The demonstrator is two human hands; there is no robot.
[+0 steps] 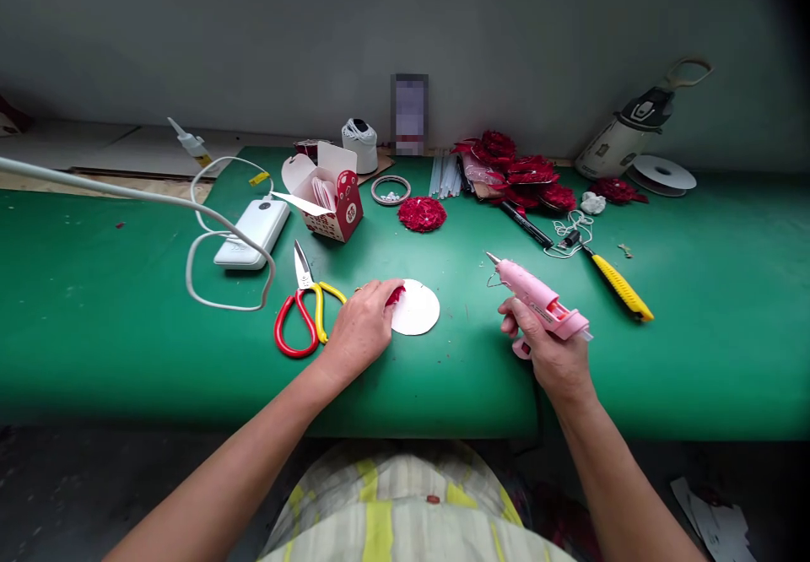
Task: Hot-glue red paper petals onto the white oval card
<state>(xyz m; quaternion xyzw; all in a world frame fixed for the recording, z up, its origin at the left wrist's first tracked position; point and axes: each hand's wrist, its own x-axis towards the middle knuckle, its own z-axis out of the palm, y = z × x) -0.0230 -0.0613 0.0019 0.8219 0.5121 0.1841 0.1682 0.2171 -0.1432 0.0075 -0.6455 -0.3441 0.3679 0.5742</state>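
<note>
In my right hand point(550, 347) is a pink hot glue gun point(537, 292), its nozzle pointing up and to the left above the table. My left hand point(364, 321) is closed at the left edge of a white round disc point(418, 309) lying flat. A bit of red fabric point(396, 295) shows at its fingertips, over the disc; the rest of the piece is hidden by the fingers. Scissors point(304, 305) with one red and one yellow handle lie just left of that hand, blades pointing away.
Behind stand an open patterned box point(345, 208), a red round flower piece point(423, 214), glue sticks point(446, 175) and red flowers point(531, 174). A white power bank point(253, 233) with a cable lies left. A marker point(526, 224) and yellow cutter point(620, 286) lie right.
</note>
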